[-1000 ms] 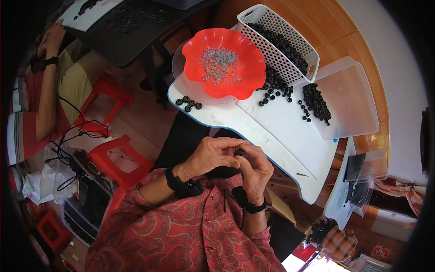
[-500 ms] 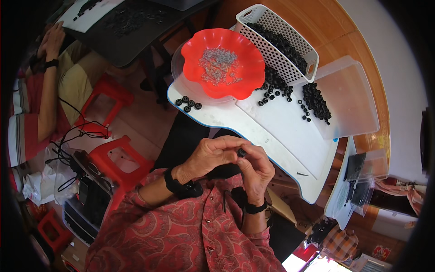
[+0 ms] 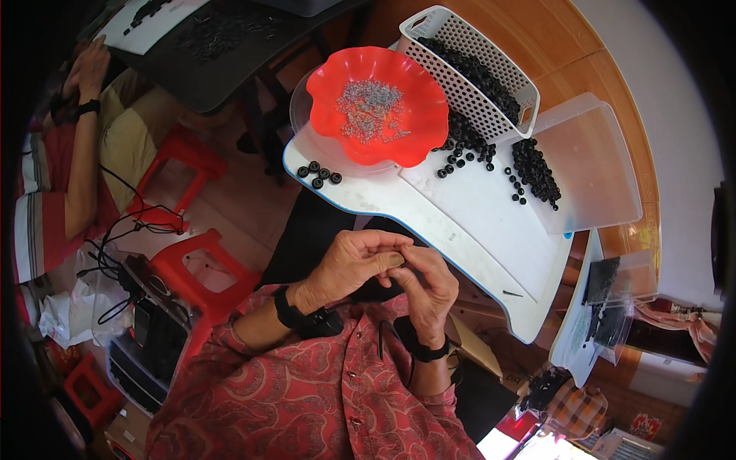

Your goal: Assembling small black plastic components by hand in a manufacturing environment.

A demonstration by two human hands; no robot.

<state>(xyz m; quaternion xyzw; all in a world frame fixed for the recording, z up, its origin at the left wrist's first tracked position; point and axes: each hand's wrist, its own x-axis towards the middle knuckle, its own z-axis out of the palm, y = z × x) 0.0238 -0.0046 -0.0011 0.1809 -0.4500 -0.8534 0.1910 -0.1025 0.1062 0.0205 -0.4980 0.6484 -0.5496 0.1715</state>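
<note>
The person's left hand (image 3: 349,268) and right hand (image 3: 431,287) meet in front of the chest, just off the near edge of the white table (image 3: 491,245), thumbs and fingers bent inward and the tips gathered close together. From here I cannot tell whether either grip is clamped on something, since the fingers cover whatever may be between them. The black round pieces lie in several places on the table: a small group (image 3: 323,173) near its left end, a loose scatter (image 3: 464,138) in front of the white perforated basket (image 3: 452,84), and a denser pile (image 3: 539,176) to the right, beside a translucent tray (image 3: 609,169). More dark pieces fill the basket, at the far side. To its left a red wavy-rimmed bowl (image 3: 425,115) sits over a clear container (image 3: 300,115) and holds tiny greyish bits (image 3: 369,107). A thin dark pointed thing (image 3: 512,294) lies toward the table's right end. Over on the far left, a co-worker's hand (image 3: 90,65) is near a black table (image 3: 215,80).
</note>
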